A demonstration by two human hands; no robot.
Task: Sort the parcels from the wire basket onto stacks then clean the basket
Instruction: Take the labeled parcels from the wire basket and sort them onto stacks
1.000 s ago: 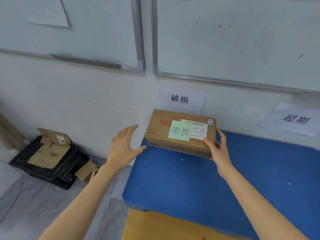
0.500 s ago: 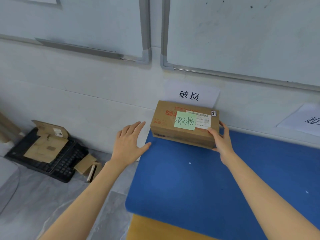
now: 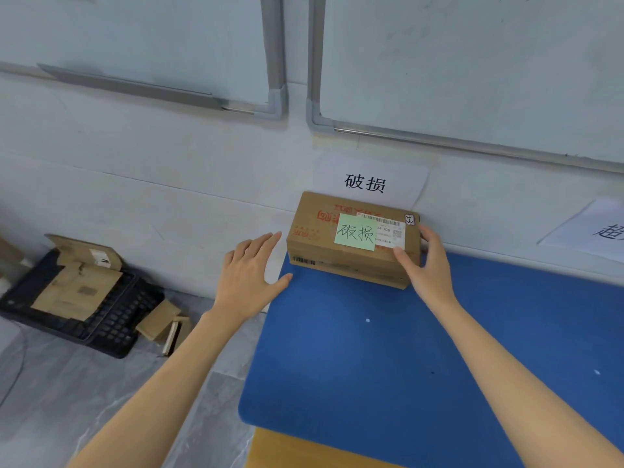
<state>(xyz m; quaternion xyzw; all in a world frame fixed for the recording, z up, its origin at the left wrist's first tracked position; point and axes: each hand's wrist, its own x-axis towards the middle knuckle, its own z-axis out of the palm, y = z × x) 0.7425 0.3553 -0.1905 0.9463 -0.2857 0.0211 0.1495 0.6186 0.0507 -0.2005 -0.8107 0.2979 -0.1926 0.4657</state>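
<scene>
My right hand grips the right end of the cardboard parcel, thumb on its front face and fingers curled round the end. The parcel sits in the middle of the frame, at the far edge of the blue surface, close to the wall and below a paper sign. A green note is stuck on its top. My left hand hovers just beside the parcel's other end, fingers straight and slightly spread, holding nothing.
</scene>
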